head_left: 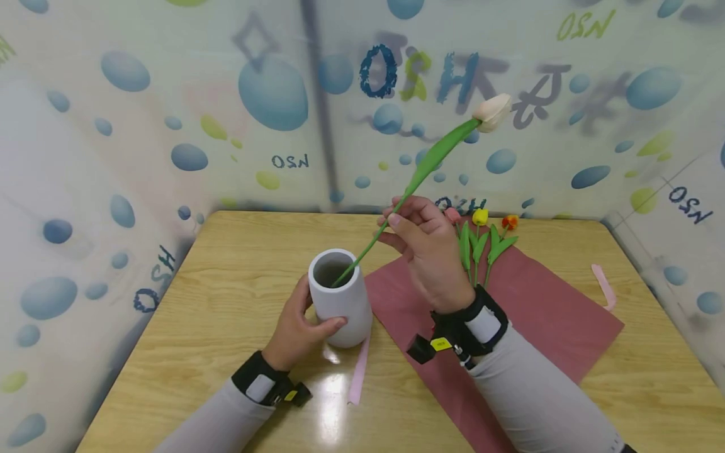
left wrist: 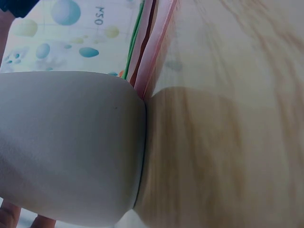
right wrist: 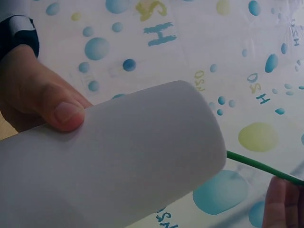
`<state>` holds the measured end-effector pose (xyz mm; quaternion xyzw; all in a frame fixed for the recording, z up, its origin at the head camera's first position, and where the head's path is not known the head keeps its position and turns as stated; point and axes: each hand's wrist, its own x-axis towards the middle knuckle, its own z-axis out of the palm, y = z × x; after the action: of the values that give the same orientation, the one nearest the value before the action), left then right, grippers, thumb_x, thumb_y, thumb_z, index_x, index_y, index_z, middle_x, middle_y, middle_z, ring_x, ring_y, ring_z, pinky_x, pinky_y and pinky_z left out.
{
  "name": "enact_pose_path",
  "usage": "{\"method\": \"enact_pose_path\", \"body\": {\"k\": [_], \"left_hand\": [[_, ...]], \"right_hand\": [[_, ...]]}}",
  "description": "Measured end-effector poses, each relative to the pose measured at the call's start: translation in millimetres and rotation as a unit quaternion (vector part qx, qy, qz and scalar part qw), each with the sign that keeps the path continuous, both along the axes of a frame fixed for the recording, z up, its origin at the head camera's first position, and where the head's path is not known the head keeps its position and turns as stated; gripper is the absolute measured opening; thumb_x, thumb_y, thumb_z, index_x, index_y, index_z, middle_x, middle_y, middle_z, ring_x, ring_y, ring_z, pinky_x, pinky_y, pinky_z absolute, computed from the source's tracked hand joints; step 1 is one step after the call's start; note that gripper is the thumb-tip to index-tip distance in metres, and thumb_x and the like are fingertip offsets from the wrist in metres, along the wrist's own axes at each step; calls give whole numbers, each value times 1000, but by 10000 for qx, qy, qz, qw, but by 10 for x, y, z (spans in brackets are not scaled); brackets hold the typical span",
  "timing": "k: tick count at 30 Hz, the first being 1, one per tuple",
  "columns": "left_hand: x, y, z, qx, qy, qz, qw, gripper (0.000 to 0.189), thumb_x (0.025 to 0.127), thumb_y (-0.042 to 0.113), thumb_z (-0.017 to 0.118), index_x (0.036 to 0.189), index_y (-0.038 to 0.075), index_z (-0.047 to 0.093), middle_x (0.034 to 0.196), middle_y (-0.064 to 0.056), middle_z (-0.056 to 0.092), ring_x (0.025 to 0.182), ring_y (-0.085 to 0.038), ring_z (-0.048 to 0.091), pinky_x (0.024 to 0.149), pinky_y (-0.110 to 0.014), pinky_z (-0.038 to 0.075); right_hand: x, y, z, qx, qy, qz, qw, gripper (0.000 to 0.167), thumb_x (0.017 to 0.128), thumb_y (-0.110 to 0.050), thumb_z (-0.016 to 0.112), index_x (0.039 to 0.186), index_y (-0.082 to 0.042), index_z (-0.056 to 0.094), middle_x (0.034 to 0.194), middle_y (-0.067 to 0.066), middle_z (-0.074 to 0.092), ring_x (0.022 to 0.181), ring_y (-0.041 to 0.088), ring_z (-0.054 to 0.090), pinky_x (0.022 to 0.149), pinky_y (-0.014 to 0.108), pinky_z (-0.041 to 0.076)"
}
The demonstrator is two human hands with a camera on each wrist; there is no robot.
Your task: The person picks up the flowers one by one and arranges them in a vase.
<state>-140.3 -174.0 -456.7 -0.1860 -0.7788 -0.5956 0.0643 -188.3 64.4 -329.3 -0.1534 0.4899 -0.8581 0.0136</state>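
Observation:
A white vase (head_left: pixel 345 308) stands on the wooden table, its mouth facing up toward the head camera. My left hand (head_left: pixel 297 330) grips it from the left, thumb across the front. In the right wrist view that thumb presses the side of the vase (right wrist: pixel 142 152). My right hand (head_left: pixel 427 245) pinches the green stem of a white tulip (head_left: pixel 494 113) between thumb and fingers, up and right of the vase. The stem slants down, its lower end inside the mouth. The flower head leans to the upper right, well above the hand.
A dark red wrapping sheet (head_left: pixel 544 308) lies right of the vase. On its far part rest a pink tulip (head_left: pixel 452 215), a yellow tulip (head_left: pixel 479 218) and an orange-red tulip (head_left: pixel 510 222). One pink ribbon (head_left: pixel 358 374) lies by the vase, another pink ribbon (head_left: pixel 603 286) at the right.

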Motion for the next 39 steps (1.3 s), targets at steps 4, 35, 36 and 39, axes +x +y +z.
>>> {"method": "enact_pose_path", "body": {"k": [4,35,36,39], "left_hand": [[-6,-2,-3,3,-5,19,10000,88,81,8,87,154,25,42,147,-2,56,129,-18,56,111,-62,40],[-22,-26,-31,35,-104,-5,9999,86,83,9,86,154,31,42,146,1,55,131,-20,55,112,-63,40],[-23,-26,-31,34,-102,-8,9999,86,83,9,86,154,31,42,146,1,55,131,-20,55,112,-63,40],[-27,-27,-30,26,-76,-18,10000,87,83,8,86,154,30,41,147,0,55,131,-19,55,112,-62,40]], "right_hand": [[32,-83,-12,669,226,-39,9975,15,103,1,57,112,-10,60,105,3,66,100,16,67,91,34,61],[87,-345,-197,3381,1718,-736,9223,17,97,-7,67,114,-2,69,107,10,71,102,20,64,92,48,55],[84,-348,-208,3412,1711,-735,9214,17,97,-7,67,113,-3,69,106,10,71,102,20,63,92,49,56],[84,-348,-224,3465,1711,-705,9196,17,96,-6,67,112,-5,69,106,8,70,102,19,63,91,49,56]]}}
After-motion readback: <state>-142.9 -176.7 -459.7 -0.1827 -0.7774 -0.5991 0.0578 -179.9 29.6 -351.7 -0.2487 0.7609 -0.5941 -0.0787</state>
